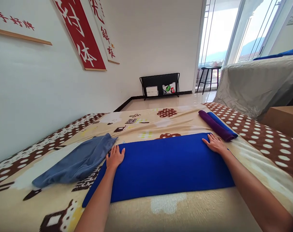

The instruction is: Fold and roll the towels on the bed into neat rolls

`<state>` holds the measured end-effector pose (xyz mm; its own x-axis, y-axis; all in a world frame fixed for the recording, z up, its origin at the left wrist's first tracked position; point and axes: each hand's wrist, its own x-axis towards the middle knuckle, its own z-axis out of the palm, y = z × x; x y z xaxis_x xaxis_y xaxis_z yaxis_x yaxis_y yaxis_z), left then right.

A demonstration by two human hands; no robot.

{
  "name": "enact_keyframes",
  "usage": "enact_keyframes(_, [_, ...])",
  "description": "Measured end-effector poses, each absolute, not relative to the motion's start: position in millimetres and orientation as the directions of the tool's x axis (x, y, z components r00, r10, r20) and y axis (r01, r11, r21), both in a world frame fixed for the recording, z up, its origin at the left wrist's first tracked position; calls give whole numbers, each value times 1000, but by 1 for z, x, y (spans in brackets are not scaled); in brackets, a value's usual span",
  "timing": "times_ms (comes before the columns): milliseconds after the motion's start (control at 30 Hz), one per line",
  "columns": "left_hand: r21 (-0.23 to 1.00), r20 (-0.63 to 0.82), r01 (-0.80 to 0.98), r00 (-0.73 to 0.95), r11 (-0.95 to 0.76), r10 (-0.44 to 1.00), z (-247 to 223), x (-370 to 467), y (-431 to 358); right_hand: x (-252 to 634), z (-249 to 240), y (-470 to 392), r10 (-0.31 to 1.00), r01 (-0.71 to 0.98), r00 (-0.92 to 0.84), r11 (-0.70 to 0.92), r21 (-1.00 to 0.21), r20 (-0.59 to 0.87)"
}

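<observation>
A blue cloth (165,167) lies flat as a long rectangle across the patterned blanket. My left hand (115,157) rests on its upper left corner, fingers spread and holding nothing. On the upper right corner lies my right hand (215,143), also with spread fingers and a flat palm. A crumpled grey-blue cloth (76,159) is just left of my left hand. Beyond my right hand, a purple roll (215,125) and a blue roll (222,124) lie side by side.
The cream blanket (127,214) has brown dotted borders. A covered piece of furniture (257,80) and a cardboard box (285,119) stand at the right. A black rack (160,84) is by the far wall, and a stool (210,74) is near the glass door.
</observation>
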<state>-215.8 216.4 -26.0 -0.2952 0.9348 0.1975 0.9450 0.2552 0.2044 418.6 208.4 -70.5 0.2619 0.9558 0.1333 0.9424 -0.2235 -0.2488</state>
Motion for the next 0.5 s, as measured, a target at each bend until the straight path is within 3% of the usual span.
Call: enact_keyframes(500, [189,146,944,-298,269,943,-34,-224,221,431,-77,213,948,955,237,-187,-232,211])
